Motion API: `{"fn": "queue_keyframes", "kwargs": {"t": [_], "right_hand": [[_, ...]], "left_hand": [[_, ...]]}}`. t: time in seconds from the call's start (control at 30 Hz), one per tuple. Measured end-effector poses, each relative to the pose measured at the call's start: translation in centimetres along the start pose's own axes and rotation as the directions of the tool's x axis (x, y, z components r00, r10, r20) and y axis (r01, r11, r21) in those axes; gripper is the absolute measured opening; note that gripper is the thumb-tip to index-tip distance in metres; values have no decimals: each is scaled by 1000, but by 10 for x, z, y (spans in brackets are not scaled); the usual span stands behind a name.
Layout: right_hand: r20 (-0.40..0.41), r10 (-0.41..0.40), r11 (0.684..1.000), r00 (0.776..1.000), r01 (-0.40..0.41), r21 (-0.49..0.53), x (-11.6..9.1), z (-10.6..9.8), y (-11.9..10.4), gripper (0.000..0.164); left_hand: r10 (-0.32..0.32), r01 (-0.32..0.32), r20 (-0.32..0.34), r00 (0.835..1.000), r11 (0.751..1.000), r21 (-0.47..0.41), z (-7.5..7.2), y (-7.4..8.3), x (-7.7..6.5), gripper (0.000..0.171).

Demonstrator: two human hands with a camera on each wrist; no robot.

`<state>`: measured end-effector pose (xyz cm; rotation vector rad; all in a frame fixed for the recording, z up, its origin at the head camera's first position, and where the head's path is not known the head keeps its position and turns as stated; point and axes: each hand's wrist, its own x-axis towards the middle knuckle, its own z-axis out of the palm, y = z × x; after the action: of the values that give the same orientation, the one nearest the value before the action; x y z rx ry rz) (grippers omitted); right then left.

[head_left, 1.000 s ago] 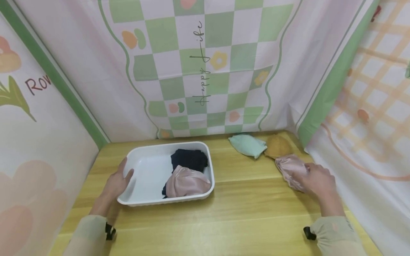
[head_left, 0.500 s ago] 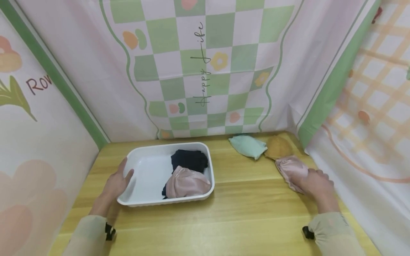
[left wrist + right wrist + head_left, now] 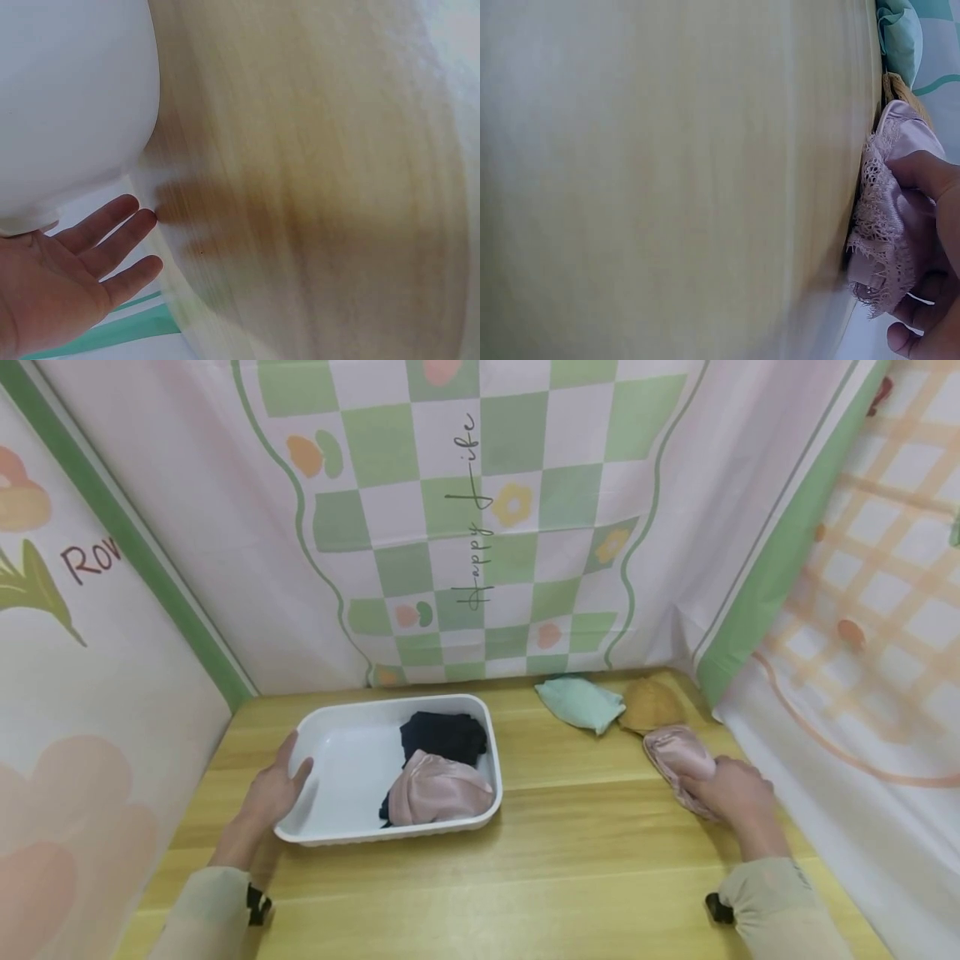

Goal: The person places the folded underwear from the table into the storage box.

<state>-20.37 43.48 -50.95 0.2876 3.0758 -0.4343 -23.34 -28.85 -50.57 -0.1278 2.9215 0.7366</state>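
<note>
My left hand (image 3: 273,789) is at the left rim of a white plastic tray (image 3: 352,835); its thumb lies over the rim, and the other fingers stay outside, mostly straight in the left wrist view. Inside the tray, to the right, sit a folded black garment (image 3: 442,735) and a pink satin one (image 3: 442,789). At the right of the table, my right hand (image 3: 735,793) pinches folded pink satin underwear (image 3: 678,752), thumb on top. Lace trim shows along this underwear's edge in the right wrist view, and some fingers reach underneath.
A folded mint-green cloth piece (image 3: 579,702) and a mustard-yellow one (image 3: 651,703) lie at the back right of the wooden table (image 3: 525,893), the mustard one touching the pink underwear. Printed curtains (image 3: 510,568) hang behind and at both sides.
My right hand has shifted slightly left and toward me, its fingers drawn in on the pink underwear, which has barely moved. My left hand and the tray stay in place.
</note>
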Motion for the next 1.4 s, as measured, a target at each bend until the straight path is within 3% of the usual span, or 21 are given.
{"fn": "queue_keyframes", "kwargs": {"t": [0.33, 0.83, 1.4], "right_hand": [[-27, -26, 999, 999, 27, 40, 0, 9, 5, 66], [-42, 22, 989, 999, -15, 146, -3, 9, -2, 71], [-92, 58, 945, 994, -25, 327, -5, 2, -35, 66]], "left_hand": [[2, -2, 0, 1000, 1000, 7, 2, -1, -1, 80], [0, 0, 4, 1000, 1000, 4, 0, -1, -2, 82], [34, -34, -18, 999, 999, 20, -1, 0, -1, 80]]}}
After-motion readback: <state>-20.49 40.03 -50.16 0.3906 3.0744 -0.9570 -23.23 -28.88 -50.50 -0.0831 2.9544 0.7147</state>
